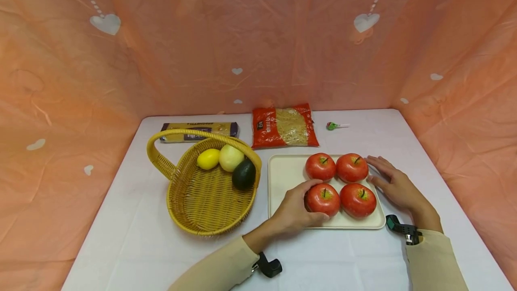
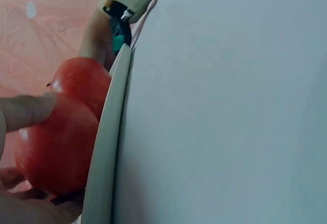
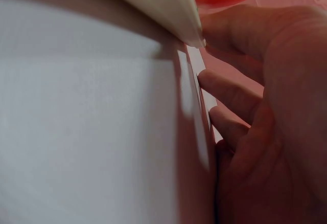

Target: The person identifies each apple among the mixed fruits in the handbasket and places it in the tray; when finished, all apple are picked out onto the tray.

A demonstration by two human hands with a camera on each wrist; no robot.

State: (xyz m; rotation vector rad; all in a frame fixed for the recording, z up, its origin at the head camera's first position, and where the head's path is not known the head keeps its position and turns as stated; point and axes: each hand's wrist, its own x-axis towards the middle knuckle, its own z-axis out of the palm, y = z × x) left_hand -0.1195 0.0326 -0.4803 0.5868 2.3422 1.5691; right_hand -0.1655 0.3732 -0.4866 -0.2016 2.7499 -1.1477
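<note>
Several red apples sit on a cream rectangular tray (image 1: pixel 286 192), in a front and a back row. My left hand (image 1: pixel 296 205) holds the front-left apple (image 1: pixel 324 199), thumb at the near side and fingers round the far side. In the left wrist view the same apple (image 2: pixel 59 142) shows under the thumb, low against the tray. My right hand (image 1: pixel 397 187) is at the tray's right edge, next to the back-right apple (image 1: pixel 352 168), with fingers fairly straight. The front-right apple (image 1: pixel 358 200) lies nearby. In the right wrist view the fingers (image 3: pixel 230 93) extend beside the tray corner.
To the left stands a yellow wicker basket (image 1: pixel 210 228) with a tall handle, holding a lemon (image 1: pixel 208 159), a pale round fruit (image 1: pixel 230 158) and an avocado (image 1: pixel 244 174). Behind are a spaghetti pack (image 1: pixel 202 130), a red pasta bag (image 1: pixel 285 125) and a lollipop (image 1: pixel 335 125).
</note>
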